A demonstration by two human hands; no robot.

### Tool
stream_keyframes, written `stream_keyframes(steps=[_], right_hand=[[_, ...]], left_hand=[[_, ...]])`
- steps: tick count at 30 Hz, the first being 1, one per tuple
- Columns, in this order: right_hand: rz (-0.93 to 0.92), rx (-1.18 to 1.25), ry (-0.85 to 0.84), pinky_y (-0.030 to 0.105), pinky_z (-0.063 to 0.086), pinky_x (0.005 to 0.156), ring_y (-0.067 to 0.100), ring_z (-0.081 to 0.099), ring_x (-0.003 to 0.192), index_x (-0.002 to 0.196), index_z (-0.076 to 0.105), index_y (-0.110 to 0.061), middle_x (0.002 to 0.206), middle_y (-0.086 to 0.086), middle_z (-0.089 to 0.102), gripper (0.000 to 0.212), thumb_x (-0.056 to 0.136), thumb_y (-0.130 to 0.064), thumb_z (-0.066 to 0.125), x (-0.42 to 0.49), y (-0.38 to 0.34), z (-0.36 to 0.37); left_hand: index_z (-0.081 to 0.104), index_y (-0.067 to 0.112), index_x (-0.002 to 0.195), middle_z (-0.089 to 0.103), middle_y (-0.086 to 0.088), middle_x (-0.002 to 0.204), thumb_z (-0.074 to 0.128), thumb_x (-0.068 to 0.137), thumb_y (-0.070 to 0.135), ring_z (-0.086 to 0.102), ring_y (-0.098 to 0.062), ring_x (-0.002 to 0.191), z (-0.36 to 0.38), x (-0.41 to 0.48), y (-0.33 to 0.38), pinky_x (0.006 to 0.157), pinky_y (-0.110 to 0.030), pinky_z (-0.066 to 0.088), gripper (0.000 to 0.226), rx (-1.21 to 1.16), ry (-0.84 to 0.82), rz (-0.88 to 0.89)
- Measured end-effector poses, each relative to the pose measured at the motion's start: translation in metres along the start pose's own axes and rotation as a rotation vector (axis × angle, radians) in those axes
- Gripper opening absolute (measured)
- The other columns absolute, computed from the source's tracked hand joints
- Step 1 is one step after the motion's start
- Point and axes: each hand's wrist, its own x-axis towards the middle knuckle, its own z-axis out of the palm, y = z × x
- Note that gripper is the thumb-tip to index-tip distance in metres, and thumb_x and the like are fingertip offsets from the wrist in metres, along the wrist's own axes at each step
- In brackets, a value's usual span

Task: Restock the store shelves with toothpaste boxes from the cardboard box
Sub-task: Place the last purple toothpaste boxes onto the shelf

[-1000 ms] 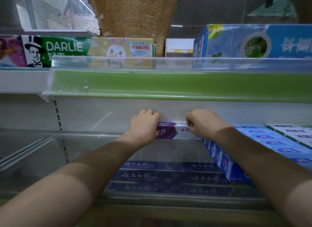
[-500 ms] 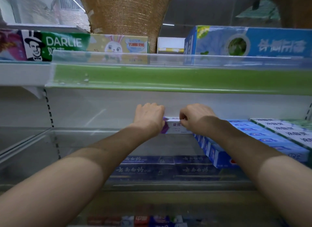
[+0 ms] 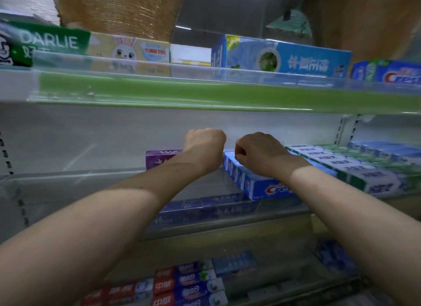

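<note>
**Purple box slid left on the middle shelf**

Head view, single camera. Both forearms reach deep into the middle shelf (image 3: 95, 180).

- The left hand (image 3: 204, 146) has its back to me and its fingers fold away out of sight. It lies over the right part of the purple toothpaste box (image 3: 163, 158). I cannot tell whether it grips the box.
- The right hand (image 3: 257, 153) is curled into a fist with nothing seen in it. It sits over the rear of the blue Crest row (image 3: 257, 187).
- The purple toothpaste box lies flat at the back wall, just left of the Crest row.

Change from half a second ago: the purple box then showed only between the two hands, with the right hand pinching its end. Now its left half shows clear of the left hand, and the right hand is off it. The hands stand closer together.

Surroundings:
- Dark blue boxes (image 3: 205, 205) lie along the shelf front.
- Green-and-white boxes (image 3: 364, 169) lie right of the Crest row.
- Above, behind the green strip (image 3: 205, 96), stand a DARLIE box (image 3: 50, 41) and a rabbit box (image 3: 127, 50).
- Red and blue boxes (image 3: 186, 283) fill the shelf below.
</note>
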Motion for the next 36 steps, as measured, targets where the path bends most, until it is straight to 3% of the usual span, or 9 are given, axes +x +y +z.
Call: stream_keyframes(steps=[6,10,14,18,26,31,36], right_hand=[[0.185,-0.065,-0.071,0.029,0.038,0.072,0.029,0.057,0.098,0.092,0.056,-0.019,0.106,0.008,0.064,0.013,0.094,-0.018,0.044,-0.03,-0.003,-0.013],[0.308,-0.105,-0.111,0.028,0.04,0.069,0.028,0.058,0.089,0.092,0.061,-0.016,0.101,0.009,0.067,0.011,0.092,-0.017,0.05,-0.06,-0.01,-0.021],[0.374,-0.153,-0.053,0.032,0.039,0.071,0.033,0.058,0.1,0.101,0.067,-0.014,0.104,0.013,0.066,0.018,0.092,-0.022,0.054,-0.109,-0.011,-0.031],[0.465,-0.198,-0.038,0.032,0.039,0.072,0.033,0.059,0.101,0.096,0.067,-0.017,0.106,0.012,0.068,0.017,0.089,-0.019,0.052,-0.158,-0.009,-0.044],[0.693,-0.29,-0.114,0.033,0.04,0.07,0.032,0.06,0.098,0.09,0.063,-0.019,0.102,0.011,0.067,0.012,0.09,-0.02,0.051,-0.269,0.004,-0.083],[0.834,-0.269,-0.129,0.034,0.042,0.07,0.033,0.061,0.092,0.078,0.051,-0.023,0.096,0.01,0.066,0.012,0.09,-0.021,0.051,-0.351,0.007,-0.1],[1.008,-0.244,-0.163,0.04,0.051,0.075,0.031,0.061,0.087,0.083,0.058,-0.02,0.093,0.009,0.064,0.011,0.092,-0.021,0.051,-0.449,0.002,-0.123]], left_hand=[[0.063,0.017,0.1,0.065,-0.004,0.1,0.052,0.089,0.01,0.061,-0.026,0.091,-0.007,-0.007,0.019,0.067,-0.027,0.034,0.018,-0.061,-0.032,0.125],[0.063,0.016,0.099,0.063,-0.005,0.097,0.054,0.087,0.009,0.058,-0.027,0.087,-0.014,-0.021,0.032,0.065,-0.029,0.032,0.016,-0.098,-0.06,0.241],[0.064,0.016,0.103,0.064,-0.01,0.107,0.056,0.087,0.016,0.058,-0.032,0.099,-0.022,-0.042,0.057,0.069,-0.029,0.032,0.017,-0.195,-0.042,0.364],[0.066,0.016,0.105,0.066,-0.011,0.109,0.053,0.088,0.018,0.06,-0.032,0.102,-0.027,-0.064,0.09,0.07,-0.029,0.033,0.022,-0.268,0.003,0.504],[0.064,0.018,0.104,0.065,-0.01,0.111,0.053,0.088,0.017,0.059,-0.032,0.105,-0.056,-0.115,0.182,0.068,-0.031,0.034,0.02,-0.407,-0.016,0.756],[0.062,0.017,0.1,0.065,-0.01,0.106,0.049,0.091,0.017,0.06,-0.033,0.1,-0.077,-0.164,0.245,0.068,-0.032,0.034,0.015,-0.461,-0.056,0.917],[0.062,0.02,0.1,0.065,-0.007,0.103,0.052,0.09,0.019,0.06,-0.03,0.095,-0.105,-0.229,0.315,0.067,-0.032,0.035,0.014,-0.503,-0.084,1.057]])
